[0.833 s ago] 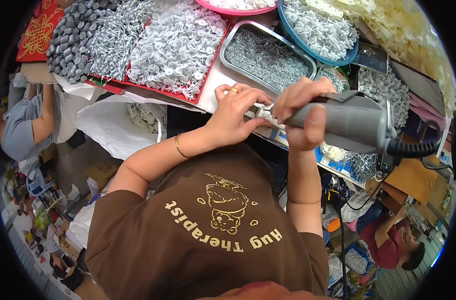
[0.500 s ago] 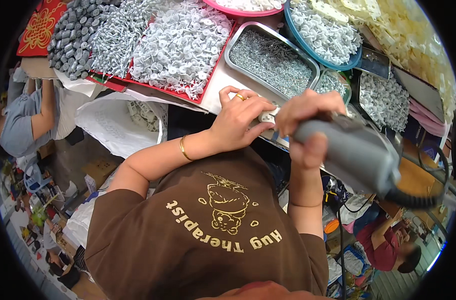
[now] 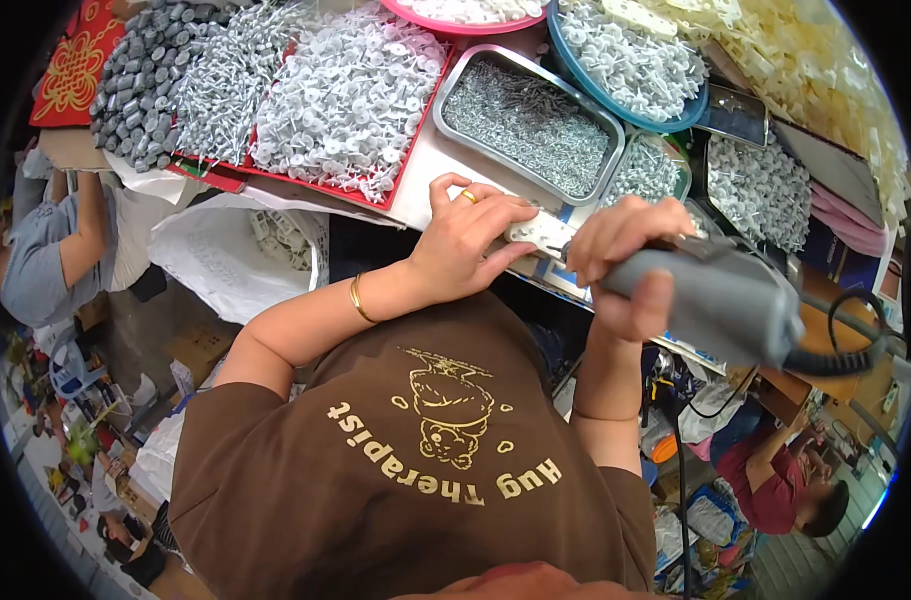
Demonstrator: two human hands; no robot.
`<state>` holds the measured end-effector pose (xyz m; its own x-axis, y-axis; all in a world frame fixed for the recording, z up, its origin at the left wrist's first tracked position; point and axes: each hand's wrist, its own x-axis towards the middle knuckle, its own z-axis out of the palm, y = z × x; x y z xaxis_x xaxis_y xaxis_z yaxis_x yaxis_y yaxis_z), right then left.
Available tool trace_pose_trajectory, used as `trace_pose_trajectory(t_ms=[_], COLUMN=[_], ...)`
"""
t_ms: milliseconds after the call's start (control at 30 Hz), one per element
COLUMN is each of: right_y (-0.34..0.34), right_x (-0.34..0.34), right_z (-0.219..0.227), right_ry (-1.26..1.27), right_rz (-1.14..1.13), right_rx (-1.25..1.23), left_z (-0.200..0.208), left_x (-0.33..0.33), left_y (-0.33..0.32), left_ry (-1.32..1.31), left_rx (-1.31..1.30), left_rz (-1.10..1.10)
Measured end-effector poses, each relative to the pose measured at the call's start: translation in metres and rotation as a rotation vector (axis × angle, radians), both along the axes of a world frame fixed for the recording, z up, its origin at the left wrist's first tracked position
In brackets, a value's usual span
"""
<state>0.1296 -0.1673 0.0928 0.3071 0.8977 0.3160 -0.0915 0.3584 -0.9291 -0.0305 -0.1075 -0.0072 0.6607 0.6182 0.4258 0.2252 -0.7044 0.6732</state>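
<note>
My left hand [image 3: 472,232], with a ring on one finger, pinches the end of a small white plastic part [image 3: 538,233] at the table's front edge. In my right hand [image 3: 630,262] is a grey electric screwdriver [image 3: 710,305], its fingers and thumb wrapped round the body. The tool lies nearly level, its tip end toward the white part and its black coiled cable [image 3: 840,358] trailing off to the right. Whether the tip touches the part is hard to make out.
Beyond my hands stands a metal tray [image 3: 530,125] of small screws. Left of it, a red tray [image 3: 407,165] holds white plastic pieces. A blue basin [image 3: 697,108] of white parts and a phone [image 3: 732,115] lie to the right. An open white sack [image 3: 220,255] hangs left; other people sit nearby.
The screwdriver has shifted slightly right and away from my left hand, so more of the white part shows. My left hand still pinches it. The whole view has shifted a little.
</note>
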Motion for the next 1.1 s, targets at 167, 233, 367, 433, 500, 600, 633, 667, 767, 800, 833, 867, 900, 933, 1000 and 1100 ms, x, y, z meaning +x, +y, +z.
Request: trace_pose_trajectory(t_ms=[167,233,367,433,500,600,633,667,767,800,833,867,900,933,1000,1100], right_y=[-0.001,-0.003,0.001,0.012,0.031,0.036,0.037,0.030,-0.022,-0.034,-0.048,-0.065,-0.081,-0.075,-0.109,-0.140], right_x=[0.010,0.006,0.017,0.044,0.090,0.212,0.251,0.276,0.359,0.367,0.369,0.364,0.360,0.321,0.288,0.249], right_z=[-0.021,-0.020,-0.004,0.009,0.027,0.002,-0.010,-0.019,-0.057,-0.063,-0.067,-0.075,-0.083,-0.069,-0.052,-0.048], right_ry=[-0.094,-0.102,-0.022,0.015,-0.037,-0.113,-0.009,0.054,0.166,0.268,0.363,0.091,-0.186,-0.232,-0.424,-0.701], right_rz=[0.064,0.027,-0.074,-0.364,-0.745,-1.264,-1.385,-1.279,-0.903,-0.758,-0.613,-0.651,-0.681,-0.827,-0.943,-0.866], right_rx=[0.001,-0.043,0.072,0.118,0.009,0.064,0.015,-0.015,-0.046,-0.077,-0.105,-0.202,-0.291,-0.377,-0.765,-1.367], left_z=[0.001,-0.001,-0.005,-0.008,-0.004,0.020,0.031,0.049,0.068,0.079,0.091,0.096,0.102,0.109,0.110,0.104], left_x=[0.000,0.002,0.001,0.000,-0.005,-0.015,-0.026,-0.039,-0.093,-0.116,-0.141,-0.167,-0.190,-0.208,-0.226,-0.224], left_y=[0.003,0.005,0.016,0.018,0.017,0.019,0.022,0.027,0.065,0.077,0.089,0.098,0.104,0.109,0.116,0.137], left_ry=[0.028,0.025,0.020,-0.089,-0.164,-0.186,-0.120,-0.030,0.110,0.198,0.315,0.430,0.540,0.676,0.809,0.632], left_rx=[0.024,0.043,0.082,-0.061,-0.029,-0.090,-0.186,-0.417,-0.473,-0.452,-0.461,-0.456,-0.476,-0.457,-0.434,-0.432], left_rz=[-0.065,-0.094,-0.180,-0.210,-0.211,-0.193,-0.130,-0.091,-0.068,-0.075,-0.073,-0.053,0.028,0.125,0.227,0.240])
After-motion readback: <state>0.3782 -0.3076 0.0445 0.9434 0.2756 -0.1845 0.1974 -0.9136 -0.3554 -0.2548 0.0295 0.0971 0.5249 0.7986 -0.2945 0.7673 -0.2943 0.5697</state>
